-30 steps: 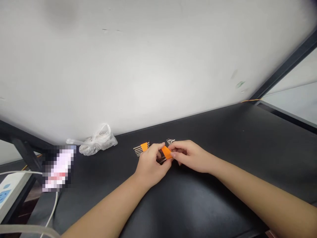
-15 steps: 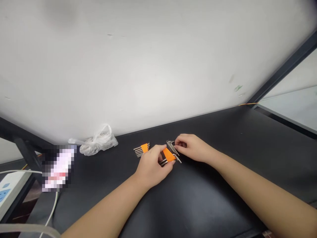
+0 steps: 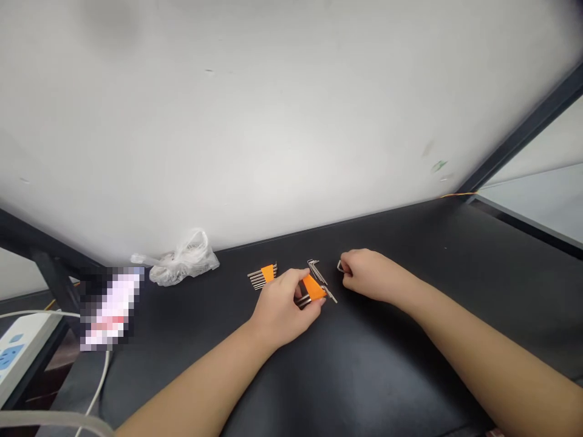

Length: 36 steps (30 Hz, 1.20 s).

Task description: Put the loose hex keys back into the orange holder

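My left hand point(image 3: 280, 306) grips an orange holder point(image 3: 313, 286) filled with metal hex keys and presses it against the black tabletop. My right hand point(image 3: 371, 274) is closed a little to the right of it, pinching one small hex key point(image 3: 339, 266) that it has drawn clear of the holder. A second orange holder with hex keys point(image 3: 264, 275) lies on the table just left of my left hand.
A crumpled clear plastic bag point(image 3: 182, 261) lies at the back left against the white wall. A blurred-out object point(image 3: 109, 309) sits at the table's left edge. A white power strip point(image 3: 18, 355) with a cable hangs off to the far left.
My right hand left the orange holder, took hold of the bent ends of the keys, then moved right with one key pulled out. My left hand kept its hold on the holder.
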Each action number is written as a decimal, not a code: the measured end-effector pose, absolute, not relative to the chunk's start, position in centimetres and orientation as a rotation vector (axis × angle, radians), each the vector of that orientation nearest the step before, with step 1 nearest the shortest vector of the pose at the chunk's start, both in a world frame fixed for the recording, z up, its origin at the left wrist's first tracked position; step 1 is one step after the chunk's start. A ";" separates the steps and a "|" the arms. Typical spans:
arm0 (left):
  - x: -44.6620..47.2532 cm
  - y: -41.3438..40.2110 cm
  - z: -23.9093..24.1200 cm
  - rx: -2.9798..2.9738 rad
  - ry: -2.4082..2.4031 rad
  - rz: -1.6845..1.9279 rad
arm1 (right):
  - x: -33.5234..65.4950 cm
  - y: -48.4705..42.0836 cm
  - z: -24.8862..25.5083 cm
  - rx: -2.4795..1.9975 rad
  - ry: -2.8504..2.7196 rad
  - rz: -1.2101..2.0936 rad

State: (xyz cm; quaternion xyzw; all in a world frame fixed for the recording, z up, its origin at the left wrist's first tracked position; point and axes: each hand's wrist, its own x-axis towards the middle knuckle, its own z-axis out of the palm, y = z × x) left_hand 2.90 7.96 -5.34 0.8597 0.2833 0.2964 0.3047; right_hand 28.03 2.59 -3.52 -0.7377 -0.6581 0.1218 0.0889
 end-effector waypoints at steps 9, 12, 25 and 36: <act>2.9 8.1 -5.5 2.236 0.758 0.806 | 25.7 1.7 -1.6 -1.186 -1.258 1.168; 3.0 8.1 -5.3 2.230 0.760 0.825 | 25.0 1.8 -2.2 -1.075 -1.191 1.191; 3.3 7.9 -4.8 2.191 0.772 0.841 | 24.3 1.7 -2.7 -1.034 -1.148 1.043; 3.3 7.9 -4.9 2.133 0.820 0.830 | 24.9 1.8 -3.4 -0.956 -1.117 1.109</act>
